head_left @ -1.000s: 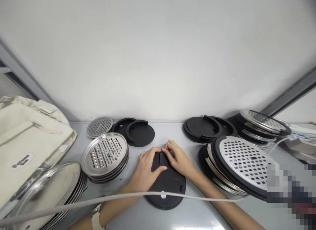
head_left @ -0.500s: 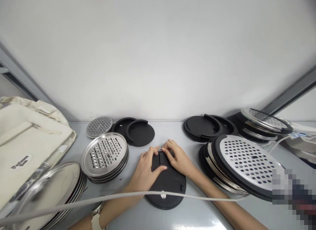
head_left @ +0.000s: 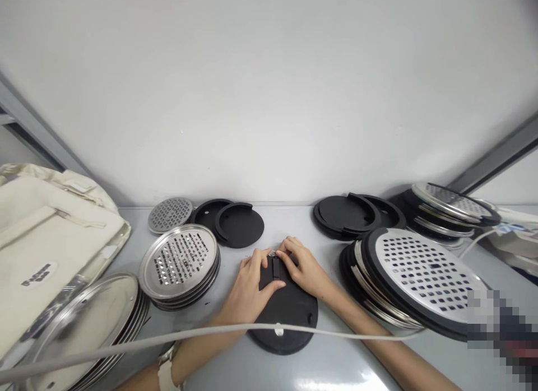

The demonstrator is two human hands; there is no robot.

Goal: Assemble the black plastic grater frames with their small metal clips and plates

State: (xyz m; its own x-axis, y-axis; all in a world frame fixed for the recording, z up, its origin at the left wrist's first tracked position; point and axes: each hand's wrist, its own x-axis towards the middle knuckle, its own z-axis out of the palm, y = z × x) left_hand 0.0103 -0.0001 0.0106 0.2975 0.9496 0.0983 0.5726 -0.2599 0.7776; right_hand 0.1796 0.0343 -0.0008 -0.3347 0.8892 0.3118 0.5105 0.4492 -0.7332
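Observation:
A round black plate [head_left: 290, 321] lies on the grey table, with a small black block [head_left: 276, 268] raised near its far end. At that end, a small bent metal ring [head_left: 272, 253] shows between my fingertips. My left hand [head_left: 249, 282] is closed over the plate's left side, its thumb against the block's near end and its index finger beside the ring. My right hand [head_left: 300, 265] pinches the ring's right side between thumb and index finger, the other fingers curled. Part of the ring is hidden by the fingertips.
Stacked metal grater discs [head_left: 180, 262] and plain metal discs [head_left: 92, 324] stand left, near a cream bag [head_left: 54, 228]. Black round holders [head_left: 241, 226] lie behind. At right, a tilted stack carries a perforated disc [head_left: 424, 270]. A pale cable [head_left: 227, 328] crosses in front.
My fingertips have shifted slightly around the metal ring, which was mostly hidden a second ago and now shows between them. The plate and the stacks stay in place.

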